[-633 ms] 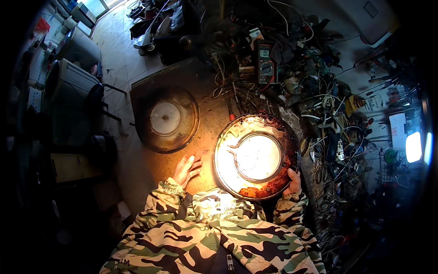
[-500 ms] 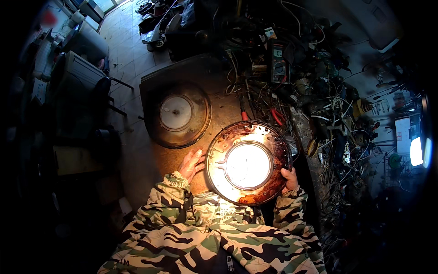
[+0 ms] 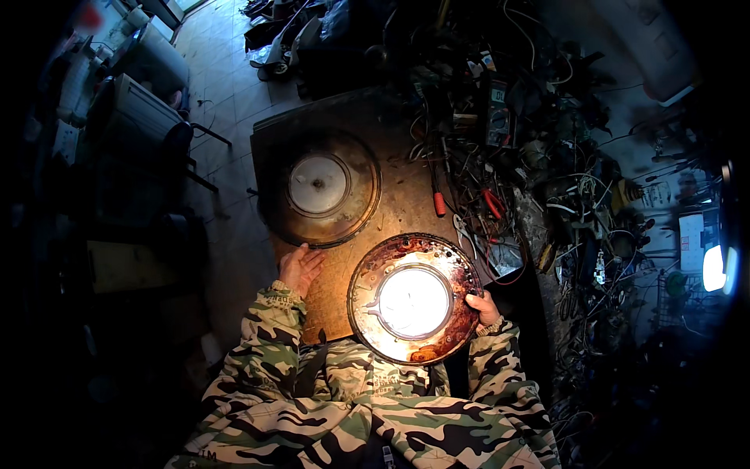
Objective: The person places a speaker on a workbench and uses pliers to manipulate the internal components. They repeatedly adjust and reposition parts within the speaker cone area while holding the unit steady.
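Note:
My right hand (image 3: 486,309) grips the right rim of a round metal pan (image 3: 406,352), thumb on top. The pan has brown burnt stains, dark spots around its edge and a bright glaring disc in the middle. It sits in front of my body, over the near edge of the wooden board. My left hand (image 3: 300,270) is open, fingers spread just below a second round pan (image 3: 355,207). That one lies on the board at the far left, darker, with a pale centre disc. Whether my left fingertips touch its rim I cannot tell.
A brown wooden board (image 3: 328,305) lies before me. Along its right side are a red-handled tool (image 3: 439,205), red-handled pliers (image 3: 493,205), metal pliers (image 3: 464,232) and tangled wires. A multimeter (image 3: 500,117) stands further back amid clutter. Tiled floor (image 3: 226,78) shows far left.
My left hand has moved away from the stained pan, left and up toward the second pan. My right hand has lowered the stained pan slightly toward me. The view has shifted a little.

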A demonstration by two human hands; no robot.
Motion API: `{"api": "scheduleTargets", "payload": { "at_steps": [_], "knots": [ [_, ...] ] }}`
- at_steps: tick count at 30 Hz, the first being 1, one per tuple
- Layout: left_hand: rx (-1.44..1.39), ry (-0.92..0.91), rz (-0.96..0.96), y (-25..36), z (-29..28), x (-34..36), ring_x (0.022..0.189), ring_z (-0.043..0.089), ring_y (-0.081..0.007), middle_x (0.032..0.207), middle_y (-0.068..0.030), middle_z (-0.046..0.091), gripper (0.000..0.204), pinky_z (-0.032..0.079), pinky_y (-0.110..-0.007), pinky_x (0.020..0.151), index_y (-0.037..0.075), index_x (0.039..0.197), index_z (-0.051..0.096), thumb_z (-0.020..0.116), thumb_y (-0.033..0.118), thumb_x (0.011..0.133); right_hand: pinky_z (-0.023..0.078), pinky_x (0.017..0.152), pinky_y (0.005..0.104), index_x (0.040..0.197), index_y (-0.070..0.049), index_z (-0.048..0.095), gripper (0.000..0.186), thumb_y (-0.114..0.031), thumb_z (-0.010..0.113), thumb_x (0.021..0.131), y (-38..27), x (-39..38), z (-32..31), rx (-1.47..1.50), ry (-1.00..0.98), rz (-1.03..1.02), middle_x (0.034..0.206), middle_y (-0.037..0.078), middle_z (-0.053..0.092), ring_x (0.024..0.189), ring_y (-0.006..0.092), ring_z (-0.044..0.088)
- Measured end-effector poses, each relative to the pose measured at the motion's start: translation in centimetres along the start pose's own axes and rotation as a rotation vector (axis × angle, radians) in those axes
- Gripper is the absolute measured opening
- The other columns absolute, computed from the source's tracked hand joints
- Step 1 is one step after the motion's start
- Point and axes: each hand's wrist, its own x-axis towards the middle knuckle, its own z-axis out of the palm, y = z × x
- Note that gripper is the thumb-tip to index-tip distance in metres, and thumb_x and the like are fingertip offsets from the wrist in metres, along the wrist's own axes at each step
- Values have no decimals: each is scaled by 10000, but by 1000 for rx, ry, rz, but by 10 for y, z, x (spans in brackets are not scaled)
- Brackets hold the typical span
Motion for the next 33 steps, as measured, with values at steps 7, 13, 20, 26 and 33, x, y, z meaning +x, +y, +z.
{"api": "scheduleTargets", "payload": {
  "at_steps": [7, 13, 20, 26, 33],
  "knots": [
    [-68, 10, 172, 25, -9, 31, 1194, 607, -296, 1199, -144, 616, 263, 580, -417, 897, 63, 1169, 552, 635, 261, 1017, 542, 1019, 459, 1421, 49, 486, 532, -136, 662, 955, -25, 49, 5, -113, -67, 233, 1323, 182, 628, 1178, 295, 649],
    [349, -24, 264, 29, 15, 17, 1033, 649, -239, 1157, -120, 634, 404, 549, -366, 836, 23, 1302, 543, 686, 215, 977, 527, 1003, 419, 1412, 15, 532, 543, -221, 711, 957, -46, 95, 29, -328, -135, 433, 1303, 142, 653, 1147, 259, 655],
    [1184, 137, 417, -6, -1, -30, 1150, 604, -353, 1272, -218, 582, 611, 511, -459, 971, -44, 1348, 545, 767, 301, 896, 536, 946, 364, 1267, 21, 670, 532, -343, 794, 899, -30, 158, 72, -639, -171, 523, 1171, 142, 729, 1043, 241, 698],
    [1284, 279, 435, -5, -20, -58, 1105, 596, -348, 1250, -197, 531, 663, 515, -458, 930, -28, 1322, 542, 833, 296, 822, 552, 898, 417, 1161, 97, 677, 710, -479, 862, 788, -18, 197, 129, -1333, 40, 225, 1083, 249, 734, 1010, 309, 722],
    [1279, 365, 354, -8, -19, -79, 1038, 590, -314, 1177, -170, 531, 593, 512, -448, 876, -23, 1214, 537, 862, 240, 793, 571, 783, 508, 1068, 83, 673, 707, -555, 810, 796, -6, 185, 165, -1770, 145, -127, 916, 301, 716, 897, 457, 721]
  ]
}}
